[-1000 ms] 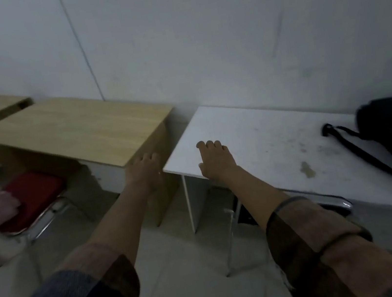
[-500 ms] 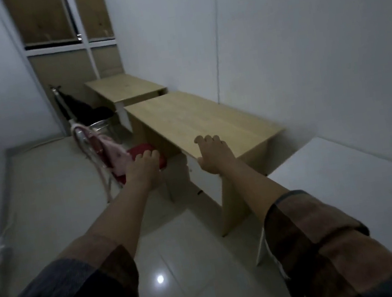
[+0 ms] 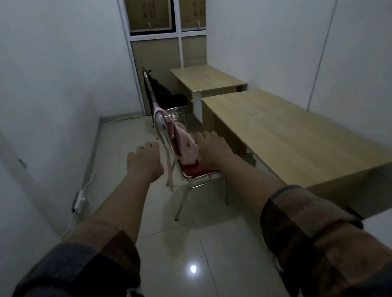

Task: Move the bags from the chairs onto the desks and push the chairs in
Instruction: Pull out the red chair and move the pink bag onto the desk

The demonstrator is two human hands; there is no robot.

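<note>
chair [image 3: 194, 171] off desk [image 3: 290, 133] edge, floor [image 3: 191, 239] between

I see open tiled floor [image 3: 180, 248] straight ahead of me, running to the near chair [image 3: 194, 174], which stands out from the long wooden desk [image 3: 291, 138] with a narrow gap between its seat and the desk's front edge. A pink bag [image 3: 185, 145] hangs over the chair back and fills the seat's rear — my right hand [image 3: 211, 149] is in front of it, my left hand [image 3: 144, 161] over bare floor on the chair's outer side. Left of the chair, the floor lies open to the wall, apart from a power strip [image 3: 79, 201] and cable along its foot. Beyond, a second chair [image 3: 163, 97] with a dark bag [image 3: 158, 90] narrows the way beside the far desk [image 3: 207, 79].
</note>
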